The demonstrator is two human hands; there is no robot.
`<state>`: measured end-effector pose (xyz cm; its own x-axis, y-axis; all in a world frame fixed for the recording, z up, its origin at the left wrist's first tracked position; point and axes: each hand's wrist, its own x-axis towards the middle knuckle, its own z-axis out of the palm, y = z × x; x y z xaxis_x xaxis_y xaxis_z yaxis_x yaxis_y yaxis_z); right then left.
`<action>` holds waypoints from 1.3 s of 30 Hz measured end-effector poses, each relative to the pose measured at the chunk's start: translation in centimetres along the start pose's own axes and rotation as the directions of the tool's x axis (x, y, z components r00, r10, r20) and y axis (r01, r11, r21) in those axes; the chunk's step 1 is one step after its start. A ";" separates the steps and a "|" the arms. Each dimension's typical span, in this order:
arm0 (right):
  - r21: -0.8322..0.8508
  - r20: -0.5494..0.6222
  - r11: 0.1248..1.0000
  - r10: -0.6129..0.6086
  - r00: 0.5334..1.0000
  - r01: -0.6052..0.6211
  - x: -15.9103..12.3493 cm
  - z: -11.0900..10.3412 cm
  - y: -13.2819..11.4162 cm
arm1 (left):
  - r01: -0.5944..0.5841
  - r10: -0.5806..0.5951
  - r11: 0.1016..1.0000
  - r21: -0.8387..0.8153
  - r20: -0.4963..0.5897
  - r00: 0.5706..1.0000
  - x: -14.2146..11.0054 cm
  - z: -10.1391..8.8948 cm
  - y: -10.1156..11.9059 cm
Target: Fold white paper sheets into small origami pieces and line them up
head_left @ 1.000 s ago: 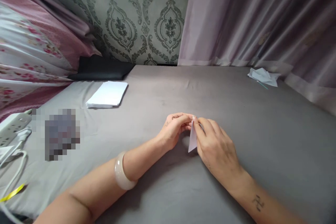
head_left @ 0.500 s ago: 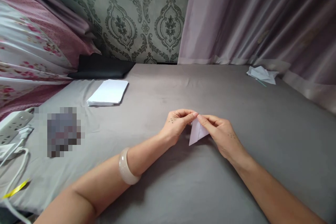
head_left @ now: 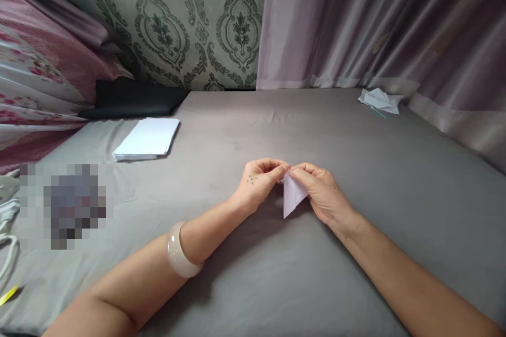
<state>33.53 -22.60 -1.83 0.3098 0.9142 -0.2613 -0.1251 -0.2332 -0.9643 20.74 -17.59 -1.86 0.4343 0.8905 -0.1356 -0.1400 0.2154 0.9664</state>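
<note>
A small piece of folded paper [head_left: 293,194], pale lilac-white with a crease down it, hangs point-down between my hands above the grey sheet. My left hand [head_left: 261,181], with a pale bangle [head_left: 179,253] on its forearm, pinches the paper's top edge between thumb and fingers. Close beside it, my right hand [head_left: 322,189] grips the same top edge and the right side, thumb on the near face. Both sets of fingertips almost meet at the top. The back of the paper and the fingers behind it are hidden.
A stack of white paper [head_left: 148,138] lies at the back left, before a black folded item [head_left: 134,97]. Several folded white papers [head_left: 380,100] and a thin green stick [head_left: 378,112] lie at the far right. A blurred-out object [head_left: 75,202] and white cables [head_left: 10,253] are at left.
My view has turned slightly right, shifting the surroundings left. Both hands still pinch the folded paper, which has tilted a little and now hangs more steeply.
</note>
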 end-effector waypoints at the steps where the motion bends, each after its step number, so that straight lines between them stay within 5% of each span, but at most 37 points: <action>1: 0.007 0.016 1.000 0.016 1.000 -0.016 0.0 -0.1 -0.1 | 0.001 -0.001 1.000 -0.007 0.001 1.000 0.0 0.0 0.0; 10: 0.030 0.114 0.996 0.076 0.991 -0.080 -0.2 -0.4 -0.7 | 0.013 -0.010 0.997 -0.079 0.029 1.000 0.2 -0.2 -0.2; 17: 0.294 0.112 0.951 0.071 0.991 -0.101 0.8 -1.5 -0.6 | 0.121 -0.063 0.945 -0.305 0.191 0.980 0.0 -0.1 0.1; 28: 0.477 0.115 0.864 0.121 0.986 -0.162 0.9 -1.9 -1.2 | 0.220 -0.133 0.930 -0.295 0.287 0.949 -0.1 -0.2 -1.1; 33: 0.464 0.168 0.869 0.107 0.980 -0.174 0.8 -2.0 -1.0 | 0.120 -0.088 0.981 -0.152 0.199 0.976 -0.4 0.1 -0.7; 39: 0.200 0.151 0.979 -0.074 0.986 0.043 0.5 -2.0 -0.5 | 0.008 -0.011 1.000 0.019 0.185 0.983 -0.4 0.1 -0.7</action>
<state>35.61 -22.64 -1.56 0.1723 0.9685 -0.1797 -0.2977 -0.1227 -0.9467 20.80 -18.15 -2.50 0.5929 0.7985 -0.1040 -0.1193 0.2149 0.9693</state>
